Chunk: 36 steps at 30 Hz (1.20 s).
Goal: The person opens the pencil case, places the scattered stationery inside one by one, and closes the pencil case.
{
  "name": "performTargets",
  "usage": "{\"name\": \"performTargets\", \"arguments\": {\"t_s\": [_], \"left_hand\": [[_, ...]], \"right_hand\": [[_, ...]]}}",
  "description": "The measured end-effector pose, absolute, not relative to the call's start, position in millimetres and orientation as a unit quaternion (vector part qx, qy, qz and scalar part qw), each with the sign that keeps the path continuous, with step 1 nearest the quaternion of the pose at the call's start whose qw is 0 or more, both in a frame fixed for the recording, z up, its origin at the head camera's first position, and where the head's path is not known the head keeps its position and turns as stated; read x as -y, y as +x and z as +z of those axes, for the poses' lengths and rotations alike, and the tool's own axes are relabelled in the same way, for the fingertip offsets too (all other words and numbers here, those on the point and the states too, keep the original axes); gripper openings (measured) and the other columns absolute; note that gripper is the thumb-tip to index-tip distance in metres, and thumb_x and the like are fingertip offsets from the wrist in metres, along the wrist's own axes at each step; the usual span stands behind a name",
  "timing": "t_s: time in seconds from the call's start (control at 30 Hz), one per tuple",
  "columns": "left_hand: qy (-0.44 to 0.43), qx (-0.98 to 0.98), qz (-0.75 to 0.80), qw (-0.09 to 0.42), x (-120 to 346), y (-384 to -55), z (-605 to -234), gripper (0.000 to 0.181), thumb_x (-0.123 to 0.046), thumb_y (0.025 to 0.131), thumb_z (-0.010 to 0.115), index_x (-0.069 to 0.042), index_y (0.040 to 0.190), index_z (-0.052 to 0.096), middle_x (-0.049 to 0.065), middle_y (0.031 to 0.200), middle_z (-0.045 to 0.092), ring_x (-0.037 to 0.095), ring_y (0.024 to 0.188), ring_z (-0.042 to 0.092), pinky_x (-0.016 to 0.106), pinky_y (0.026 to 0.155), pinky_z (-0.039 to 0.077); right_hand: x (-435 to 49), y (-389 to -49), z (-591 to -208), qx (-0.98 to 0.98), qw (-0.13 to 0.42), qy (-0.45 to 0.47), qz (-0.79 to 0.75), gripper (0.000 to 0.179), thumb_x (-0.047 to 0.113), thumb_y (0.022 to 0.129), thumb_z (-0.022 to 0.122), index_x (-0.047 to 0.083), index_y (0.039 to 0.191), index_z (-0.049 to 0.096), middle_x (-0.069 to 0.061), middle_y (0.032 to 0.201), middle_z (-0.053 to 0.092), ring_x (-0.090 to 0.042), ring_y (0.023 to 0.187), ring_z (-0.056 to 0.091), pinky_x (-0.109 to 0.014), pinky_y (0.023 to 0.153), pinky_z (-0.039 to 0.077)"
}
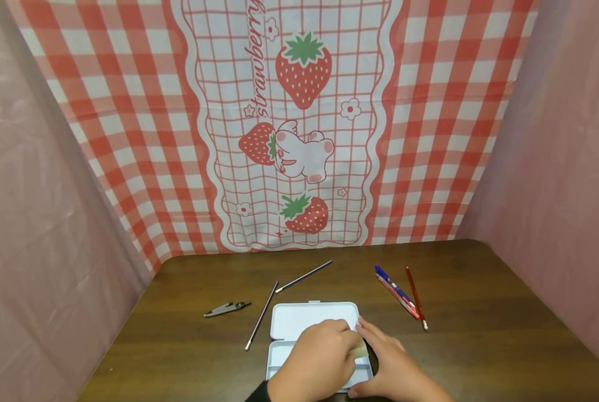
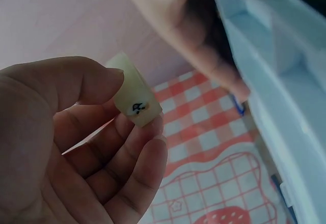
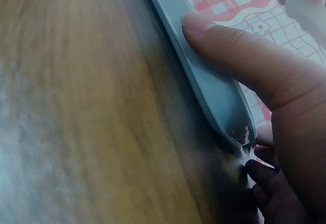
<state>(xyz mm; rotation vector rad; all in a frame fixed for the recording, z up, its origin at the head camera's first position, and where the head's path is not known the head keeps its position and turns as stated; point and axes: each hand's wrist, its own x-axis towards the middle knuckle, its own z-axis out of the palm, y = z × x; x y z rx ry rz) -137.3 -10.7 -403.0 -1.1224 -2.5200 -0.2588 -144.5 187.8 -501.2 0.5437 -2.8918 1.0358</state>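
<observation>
As my left grip pinches the block over the right part of the white case, my right grip holding its edge, I'd judge this midway: case opened, block unreleased; it looks small, pale, dark-marked, with pencils beyond on the desk

The case is whitish; the block appears cream with a dark print; the worktop is brown wood-grain; the backdrop is red-and-white check.
</observation>
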Motion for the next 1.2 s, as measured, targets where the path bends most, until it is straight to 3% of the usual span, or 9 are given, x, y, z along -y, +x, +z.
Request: {"name": "performTargets", "arguments": {"t_s": [0.23,0.53,0.87,1.2], "left_hand": [[-0.408,0.895,-0.088,0.16,2.3,-138.5,-417.2,0.016,-0.02,0.078,0.07,-0.022,0.094,0.072,-0.013,0.084,0.064,0.002,0.079,0.06,0.019,0.062,0.047],[-0.4,0.903,-0.062,0.146,-4.9,-139.3,-430.0,0.016,-0.023,0.077,0.074,-0.022,0.092,0.07,-0.011,0.084,0.064,0.004,0.077,0.06,0.02,0.062,0.049],[-0.39,0.917,-0.018,0.079,-11.3,-144.8,-443.8,0.046,-0.037,0.062,0.089,-0.022,0.1,0.069,-0.011,0.091,0.067,0.005,0.081,0.061,0.022,0.066,0.052],[-0.418,0.902,-0.004,0.104,-13.4,-142.7,-445.8,0.035,-0.036,0.071,0.084,-0.024,0.1,0.071,-0.011,0.093,0.066,0.004,0.083,0.062,0.022,0.066,0.052]], "right_hand": [[-188.4,-141.9,-499.6,0.918,0.014,0.191,0.349,0.12,0.069,0.051,0.083,0.005,0.144,0.044,-0.012,0.156,0.036,-0.042,0.134,0.042,-0.07,0.099,0.029],[-188.8,-143.8,-502.6,0.92,0.027,0.188,0.342,0.12,0.073,0.05,0.081,0.006,0.144,0.045,-0.01,0.155,0.039,-0.034,0.134,0.046,-0.067,0.101,0.03],[-188.6,-144.7,-502.2,0.922,0.011,0.177,0.345,0.123,0.076,0.05,0.078,0.006,0.145,0.043,-0.009,0.156,0.036,-0.035,0.136,0.043,-0.07,0.102,0.028],[-189.9,-143.7,-500.1,0.919,-0.003,0.18,0.352,0.12,0.073,0.055,0.078,0.006,0.146,0.041,-0.009,0.158,0.033,-0.04,0.137,0.04,-0.072,0.101,0.026]]}}
